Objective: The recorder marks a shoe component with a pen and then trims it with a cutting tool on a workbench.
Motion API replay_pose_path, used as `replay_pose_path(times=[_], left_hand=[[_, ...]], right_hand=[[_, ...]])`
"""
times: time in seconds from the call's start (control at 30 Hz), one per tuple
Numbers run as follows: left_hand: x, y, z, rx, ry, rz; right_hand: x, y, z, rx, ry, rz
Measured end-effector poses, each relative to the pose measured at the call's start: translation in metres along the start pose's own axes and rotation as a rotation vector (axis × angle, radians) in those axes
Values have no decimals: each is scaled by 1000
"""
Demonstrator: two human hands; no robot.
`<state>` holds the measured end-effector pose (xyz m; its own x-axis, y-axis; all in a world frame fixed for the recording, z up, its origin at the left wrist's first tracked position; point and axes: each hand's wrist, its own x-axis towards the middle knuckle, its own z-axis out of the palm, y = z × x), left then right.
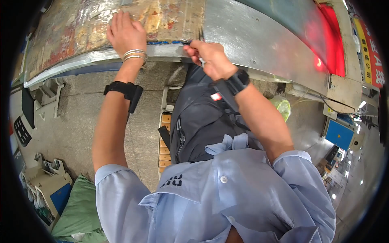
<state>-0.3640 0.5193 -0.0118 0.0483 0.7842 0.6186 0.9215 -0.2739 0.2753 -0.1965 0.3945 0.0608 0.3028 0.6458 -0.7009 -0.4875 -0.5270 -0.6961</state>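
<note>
My left hand (127, 35) lies flat on a paint-stained board (170, 20) with a shiny surface, its fingers stretched toward the far side. Close to the board's near right corner, my right hand (212, 58) is closed. A small silvery piece (201, 61) shows under its fingers, and a thin dark tip sticks out beside the thumb. What the whole object is stays hidden by the hand. A blue strip (164, 42) runs along the board's near edge, just left of my right fingertips.
The board rests on a bare metal worktop (243, 34), whose edge is in front of my legs. Red sheet material (334, 40) hangs at the far right. A wooden-slatted seat (165, 148) is beneath me. Green fabric (79, 210) lies at lower left, and a blue box (339, 134) stands right.
</note>
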Motion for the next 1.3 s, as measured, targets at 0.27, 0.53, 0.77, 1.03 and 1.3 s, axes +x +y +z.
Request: replay_pose_path(times=[0.27, 0.53, 0.77, 1.03, 1.3], left_hand=[[1, 1, 5, -9, 36, 14], [4, 1, 0, 3, -43, 4], [-1, -2, -4, 38, -34, 9], [2, 4, -4, -51, 32, -9], [-8, -5, -8, -53, -132, 110]], right_hand=[[4, 7, 22, -192, 260, -145], [6, 0, 21, -310, 228, -101], [-6, 11, -15, -85, 14, -5], [-17, 0, -85, 97, -283, 80], [-61, -2, -123, -59, -226, 7]])
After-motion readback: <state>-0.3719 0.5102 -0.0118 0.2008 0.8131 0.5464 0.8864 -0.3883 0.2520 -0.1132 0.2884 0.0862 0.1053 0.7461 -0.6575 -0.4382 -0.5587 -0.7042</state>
